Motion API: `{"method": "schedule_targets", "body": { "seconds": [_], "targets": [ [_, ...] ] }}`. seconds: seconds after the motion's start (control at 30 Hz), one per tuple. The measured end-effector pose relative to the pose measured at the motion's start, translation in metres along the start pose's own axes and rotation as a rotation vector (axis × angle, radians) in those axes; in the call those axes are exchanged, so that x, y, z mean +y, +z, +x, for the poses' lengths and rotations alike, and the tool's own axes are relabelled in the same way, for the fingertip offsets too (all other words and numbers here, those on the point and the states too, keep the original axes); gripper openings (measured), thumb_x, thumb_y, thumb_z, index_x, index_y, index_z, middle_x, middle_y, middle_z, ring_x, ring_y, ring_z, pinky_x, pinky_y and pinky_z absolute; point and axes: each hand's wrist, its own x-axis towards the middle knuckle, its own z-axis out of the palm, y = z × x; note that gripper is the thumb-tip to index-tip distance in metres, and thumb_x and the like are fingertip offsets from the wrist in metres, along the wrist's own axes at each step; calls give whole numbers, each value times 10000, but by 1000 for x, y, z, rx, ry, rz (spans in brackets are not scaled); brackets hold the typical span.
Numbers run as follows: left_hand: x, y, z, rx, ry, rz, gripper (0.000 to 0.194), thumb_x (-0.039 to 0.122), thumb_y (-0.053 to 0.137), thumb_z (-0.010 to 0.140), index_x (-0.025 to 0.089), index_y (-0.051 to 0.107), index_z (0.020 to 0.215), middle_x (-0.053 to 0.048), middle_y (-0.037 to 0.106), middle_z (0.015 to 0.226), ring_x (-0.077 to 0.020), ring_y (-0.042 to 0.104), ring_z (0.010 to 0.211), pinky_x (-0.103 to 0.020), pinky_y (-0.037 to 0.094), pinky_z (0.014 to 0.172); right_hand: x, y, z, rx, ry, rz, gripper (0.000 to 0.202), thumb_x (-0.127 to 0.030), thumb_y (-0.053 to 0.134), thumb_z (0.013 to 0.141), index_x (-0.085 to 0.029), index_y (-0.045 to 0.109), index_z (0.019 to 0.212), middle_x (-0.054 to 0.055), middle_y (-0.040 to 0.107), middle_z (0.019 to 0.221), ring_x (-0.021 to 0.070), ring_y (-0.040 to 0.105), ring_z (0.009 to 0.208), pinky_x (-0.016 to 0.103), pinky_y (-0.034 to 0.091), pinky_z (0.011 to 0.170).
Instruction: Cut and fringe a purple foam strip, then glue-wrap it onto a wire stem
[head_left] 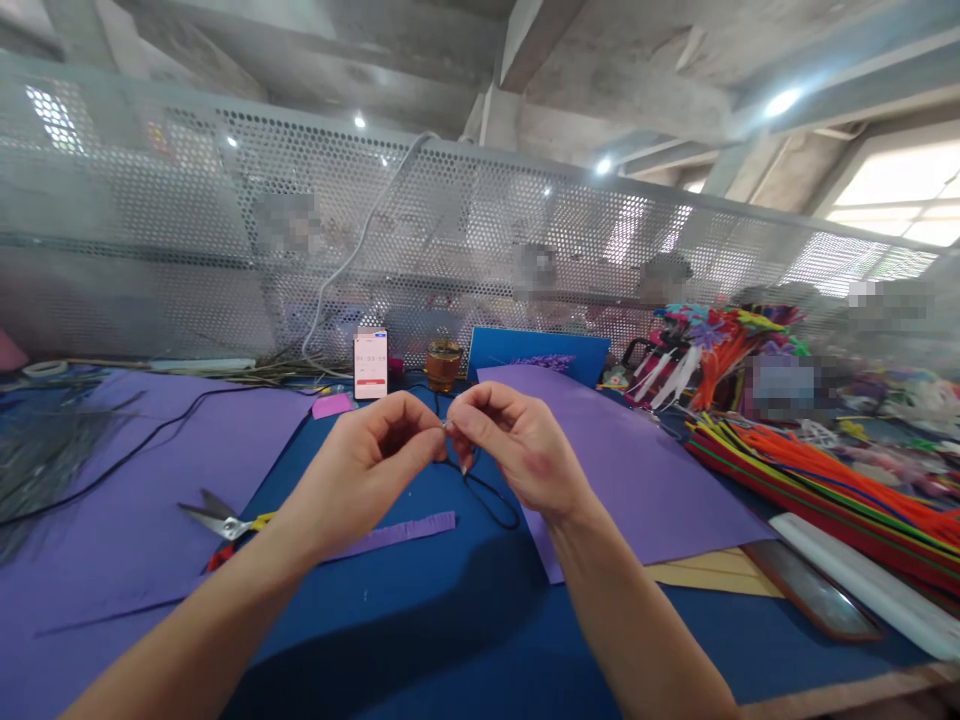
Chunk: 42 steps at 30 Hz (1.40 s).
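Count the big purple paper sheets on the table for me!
2: one purple sheet lies left under the scissors, the other purple sheet right of the hands. More may hide beneath.

At frame centre, the left hand and right hand pinch something tiny together above the bench; scissors lie lower left.

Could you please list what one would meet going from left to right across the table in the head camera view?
Scissors → left hand → right hand → purple sheet → bundle of coloured pipe cleaners.
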Motion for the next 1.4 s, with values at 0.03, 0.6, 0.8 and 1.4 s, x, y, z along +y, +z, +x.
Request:
{"method": "schedule_targets", "body": {
  "seconds": [0.03,0.6,0.8,1.4],
  "targets": [
    [0,-1,1,-29,-53,-122,160,301,539,727,168,515,641,26,517,562,-68,397,467,-209,312,436,2,0,1,-28,-3,45,185,-351,599,744,-167,583,760,-16,570,636,85,526,544,219,437,491],
    [-17,17,8,-15,-164,-458,156,257,632,656,162,512,686,35,543,612,-45,402,481,-193,284,446,26,7,8,234,-132,82,76,-224,583,751,-177,558,697,-51,530,574,68,478,499,208,398,489],
    [-19,17,9,-80,-227,-604,191,276,642,670,158,492,668,44,514,550,-16,309,399,-173,198,386,24,1,10,132,-123,122,69,-241,592,753,-183,568,725,-42,550,612,78,515,526,214,427,502],
    [-17,16,5,-437,-434,-1126,163,188,682,638,125,539,685,26,474,552,12,255,386,-122,178,365,13,-6,10,-167,-117,319,120,-311,660,712,-208,598,714,-23,576,711,82,514,581,244,434,573]
  ]
}}
